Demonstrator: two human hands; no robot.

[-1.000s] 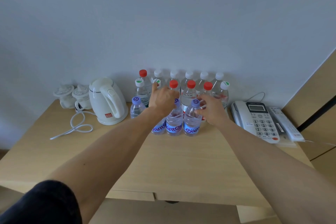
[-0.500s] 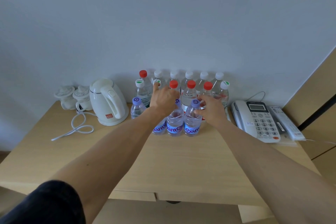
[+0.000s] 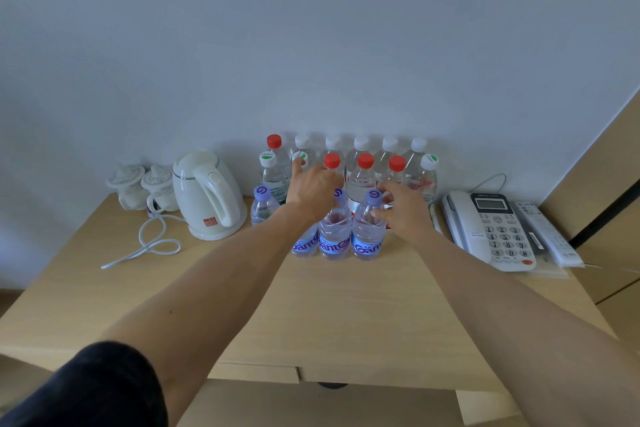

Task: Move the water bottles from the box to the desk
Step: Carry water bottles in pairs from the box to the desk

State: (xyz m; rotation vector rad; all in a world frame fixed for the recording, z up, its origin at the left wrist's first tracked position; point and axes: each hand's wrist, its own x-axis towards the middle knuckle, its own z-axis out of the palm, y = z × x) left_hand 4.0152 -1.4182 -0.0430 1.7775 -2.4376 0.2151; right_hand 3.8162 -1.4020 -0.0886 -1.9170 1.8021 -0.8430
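I saw a light wood-laminate desk [image 3: 346, 305] against a plain matte grey-white wall [image 3: 311, 28], drawer front under its near edge. Water bottles [image 3: 362, 170] stood clustered at the desk's back edge, centre: clear ribbed plastic cylinders, long axes vertical, caps up, in red, white, green-marked and purple. Front row wore blue labels. Left hand [image 3: 313, 189] was curled over a purple-cap bottle, forefinger extended towards a green-marked cap; whether it gripped, I couldn't tell. Right hand [image 3: 403, 210] pinched the purple-cap bottle [image 3: 367, 232] at its neck. Glossy white kettle [image 3: 207, 194] and looped cord [image 3: 152, 246] sat back left, two lidded ceramic cups [image 3: 142, 185] beyond; phone [image 3: 488, 229] and remote [image 3: 545, 234] back right.
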